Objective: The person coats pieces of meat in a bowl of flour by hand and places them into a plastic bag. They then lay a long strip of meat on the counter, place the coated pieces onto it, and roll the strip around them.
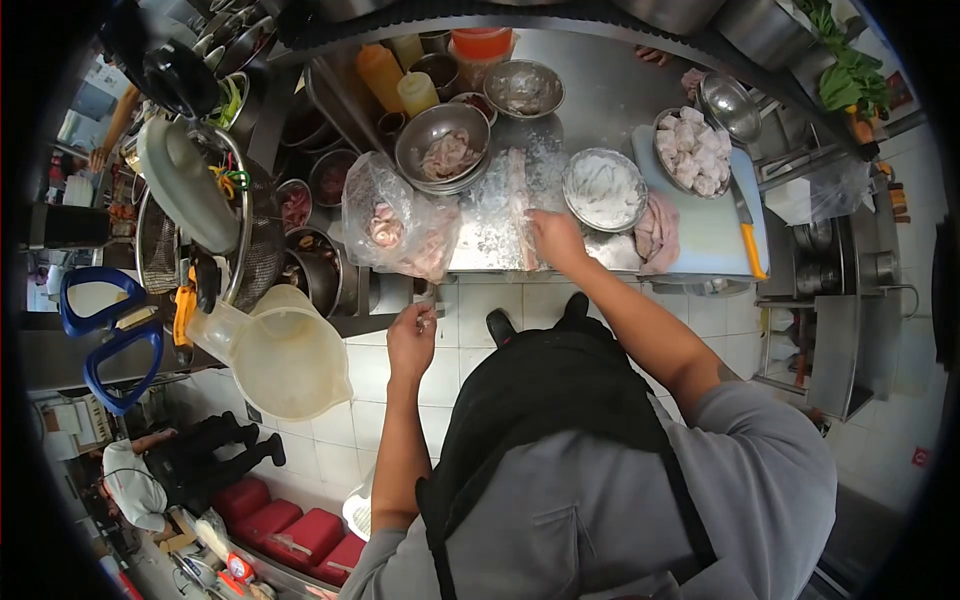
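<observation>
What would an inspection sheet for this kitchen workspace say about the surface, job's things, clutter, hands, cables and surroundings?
Surface: steel counter, dusted with flour around the meat strip.
Job's things: meat strip lying in the flour; bowl of flour beside it; bowl of floured pieces on the cutting board.
Clutter: plastic bag of meat, steel bowl of raw meat, squeeze bottles, plastic jug, orange-handled knife.
Hands: right hand on the meat strip; left hand curled at the counter edge, grip unclear.
Cables: nothing seen.
Surroundings: white tiles, another person, red crates.
</observation>
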Tool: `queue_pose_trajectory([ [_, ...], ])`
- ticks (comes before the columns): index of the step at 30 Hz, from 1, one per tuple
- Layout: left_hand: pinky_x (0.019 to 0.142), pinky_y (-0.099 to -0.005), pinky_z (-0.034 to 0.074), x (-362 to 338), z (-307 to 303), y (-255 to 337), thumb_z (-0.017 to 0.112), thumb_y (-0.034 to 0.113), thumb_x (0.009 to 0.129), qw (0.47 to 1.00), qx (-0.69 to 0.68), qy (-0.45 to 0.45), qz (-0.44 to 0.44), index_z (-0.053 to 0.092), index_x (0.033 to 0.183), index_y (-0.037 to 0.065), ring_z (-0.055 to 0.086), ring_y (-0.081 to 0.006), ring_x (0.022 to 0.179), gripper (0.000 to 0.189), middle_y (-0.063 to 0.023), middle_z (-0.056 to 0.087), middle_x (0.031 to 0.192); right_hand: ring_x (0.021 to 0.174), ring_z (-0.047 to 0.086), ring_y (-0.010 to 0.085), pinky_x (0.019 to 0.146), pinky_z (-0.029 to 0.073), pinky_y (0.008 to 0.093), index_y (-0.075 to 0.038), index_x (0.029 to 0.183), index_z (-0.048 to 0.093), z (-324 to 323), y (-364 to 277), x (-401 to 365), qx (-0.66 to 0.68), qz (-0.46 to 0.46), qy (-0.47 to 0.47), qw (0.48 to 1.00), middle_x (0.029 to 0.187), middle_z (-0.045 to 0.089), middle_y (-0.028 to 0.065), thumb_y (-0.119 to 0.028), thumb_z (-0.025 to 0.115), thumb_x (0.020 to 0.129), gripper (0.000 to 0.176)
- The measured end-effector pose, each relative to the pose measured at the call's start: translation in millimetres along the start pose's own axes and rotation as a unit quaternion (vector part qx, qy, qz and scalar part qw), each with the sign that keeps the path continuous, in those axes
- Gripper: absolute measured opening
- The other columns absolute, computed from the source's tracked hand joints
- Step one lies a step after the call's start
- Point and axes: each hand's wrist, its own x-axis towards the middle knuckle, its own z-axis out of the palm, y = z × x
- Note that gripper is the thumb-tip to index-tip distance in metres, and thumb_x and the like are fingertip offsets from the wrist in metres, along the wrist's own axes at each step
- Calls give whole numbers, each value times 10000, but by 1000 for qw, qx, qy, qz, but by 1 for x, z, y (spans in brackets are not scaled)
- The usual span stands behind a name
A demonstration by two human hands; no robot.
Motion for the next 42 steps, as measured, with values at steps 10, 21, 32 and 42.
queue_pose_trajectory([
  [10, 723, -338, 531, -8, -2, -5, 669, 146, 898, 1000, 26, -10, -1, 696, 1047, 1, 681, -245, 771, 210, -166, 712, 918, 1448, 264, 415, 1176, 224, 522, -1, 1505, 293, 22, 2, -36, -181, -65, -168, 967, 1560, 304, 228, -311, 481, 988, 632],
  [21, 710, -335, 531, -2, 3, -12, 662, 147, 906, 1000, -2, 14, 15, 693, 1041, -3, 678, -223, 757, 205, -164, 710, 906, 911, 700, 377, 821, 548, 461, -36, 968, 746, -109, 58, 43, -275, 125, -206, 931, 971, 709, 242, -269, 639, 788, 313],
  [32, 696, -328, 526, 0, 3, 0, 660, 127, 899, 999, 0, 14, 31, 695, 1053, 9, 670, -221, 732, 198, -153, 715, 910, 908, 685, 385, 814, 542, 412, 2, 938, 741, -80, 105, 51, -191, 104, -246, 944, 933, 704, 246, -220, 726, 714, 316],
  [42, 706, -364, 538, -5, 13, -2, 652, 125, 894, 1000, -10, -3, 8, 690, 1011, 2, 681, -286, 778, 173, -174, 700, 930, 708, 689, 232, 662, 526, 342, -5, 978, 741, -37, 22, -5, 258, 166, -61, 950, 831, 731, 154, -125, 683, 854, 183],
])
